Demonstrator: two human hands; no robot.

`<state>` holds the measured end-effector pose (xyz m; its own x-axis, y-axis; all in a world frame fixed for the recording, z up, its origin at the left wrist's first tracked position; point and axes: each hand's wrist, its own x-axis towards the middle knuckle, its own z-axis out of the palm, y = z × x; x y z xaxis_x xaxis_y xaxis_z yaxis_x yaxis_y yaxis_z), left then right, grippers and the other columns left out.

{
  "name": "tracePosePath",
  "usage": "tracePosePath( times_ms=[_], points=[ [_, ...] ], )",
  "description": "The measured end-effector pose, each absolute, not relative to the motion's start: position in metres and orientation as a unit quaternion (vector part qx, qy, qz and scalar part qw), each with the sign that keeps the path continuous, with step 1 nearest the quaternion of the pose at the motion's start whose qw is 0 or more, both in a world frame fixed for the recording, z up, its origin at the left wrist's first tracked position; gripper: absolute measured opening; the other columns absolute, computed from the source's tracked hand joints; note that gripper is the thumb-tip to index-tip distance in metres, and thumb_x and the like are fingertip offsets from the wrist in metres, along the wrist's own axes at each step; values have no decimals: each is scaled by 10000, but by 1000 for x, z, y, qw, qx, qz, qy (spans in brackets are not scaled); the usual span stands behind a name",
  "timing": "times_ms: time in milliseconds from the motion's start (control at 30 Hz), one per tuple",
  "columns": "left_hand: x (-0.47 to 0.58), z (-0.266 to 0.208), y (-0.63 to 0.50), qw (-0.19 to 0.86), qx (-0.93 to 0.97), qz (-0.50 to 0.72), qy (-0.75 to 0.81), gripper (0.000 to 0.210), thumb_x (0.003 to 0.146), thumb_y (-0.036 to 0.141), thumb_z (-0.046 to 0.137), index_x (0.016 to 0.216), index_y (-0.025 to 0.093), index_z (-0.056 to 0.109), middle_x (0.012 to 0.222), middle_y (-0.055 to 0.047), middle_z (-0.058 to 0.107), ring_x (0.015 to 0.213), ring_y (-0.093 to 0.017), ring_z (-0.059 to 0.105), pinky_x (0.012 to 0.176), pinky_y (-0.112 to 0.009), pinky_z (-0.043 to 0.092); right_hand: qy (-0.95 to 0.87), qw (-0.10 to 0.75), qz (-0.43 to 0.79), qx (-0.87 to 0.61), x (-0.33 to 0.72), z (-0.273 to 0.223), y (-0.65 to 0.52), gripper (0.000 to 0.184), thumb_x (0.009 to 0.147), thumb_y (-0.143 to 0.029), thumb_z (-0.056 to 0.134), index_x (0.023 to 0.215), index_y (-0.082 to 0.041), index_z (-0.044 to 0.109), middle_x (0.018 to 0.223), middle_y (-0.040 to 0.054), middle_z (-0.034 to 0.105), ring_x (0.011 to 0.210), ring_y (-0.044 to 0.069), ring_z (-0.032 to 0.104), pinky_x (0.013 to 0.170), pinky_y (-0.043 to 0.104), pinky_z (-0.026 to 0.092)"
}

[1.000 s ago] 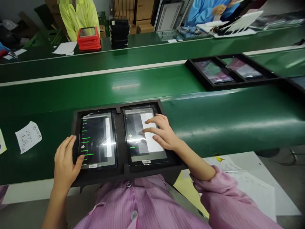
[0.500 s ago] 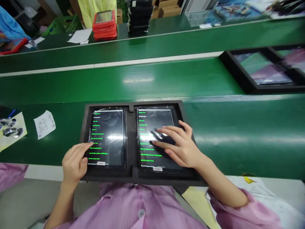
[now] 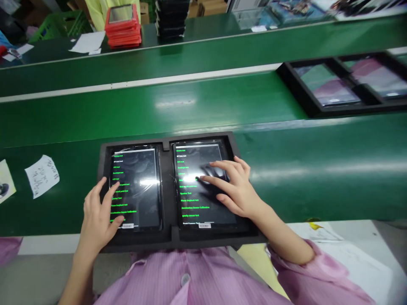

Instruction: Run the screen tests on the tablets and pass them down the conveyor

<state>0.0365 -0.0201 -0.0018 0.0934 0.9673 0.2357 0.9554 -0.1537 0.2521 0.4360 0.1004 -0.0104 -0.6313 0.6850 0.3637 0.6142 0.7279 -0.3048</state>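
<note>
Two tablets lie side by side in a black foam tray (image 3: 168, 186) at the bench edge in front of me. The left tablet (image 3: 144, 199) and the right tablet (image 3: 219, 207) both show dark screens with a list of mostly green test names. My left hand (image 3: 98, 212) has its fingers spread over the left edge of the left tablet, the index fingertip over the list. Above the right tablet, my right hand (image 3: 237, 186) is open, its index finger stretched toward the list. I cannot tell whether either fingertip touches the glass.
Farther right, another black foam tray (image 3: 313, 106) holds two tablets on the green bench. A handwritten note (image 3: 42, 176) lies at the left. Across the bench stand a stack of red-framed devices (image 3: 124, 36), a black stack (image 3: 171, 19) and a green crate (image 3: 62, 25).
My left hand's fingers have spread apart, with the index finger higher on the list. My right index finger has moved slightly up its list. The whole view has shifted a little.
</note>
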Motion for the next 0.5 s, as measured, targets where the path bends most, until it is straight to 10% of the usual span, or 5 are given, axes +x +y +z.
tracePosePath(
  times_ms=[500],
  points=[
    [35, 1, -17, 34, 738, 186, 647, 700, 989, 690, 307, 1503, 242, 470, 1539, -187, 359, 1369, -421, 425, 1131, -595, 343, -898, 256, 39, -356, 435, -10, 100, 597, 985, -689, 337, 1397, -342, 596, 1460, 127, 456, 1263, 378, 436, 1146, 678, 176]
  ],
)
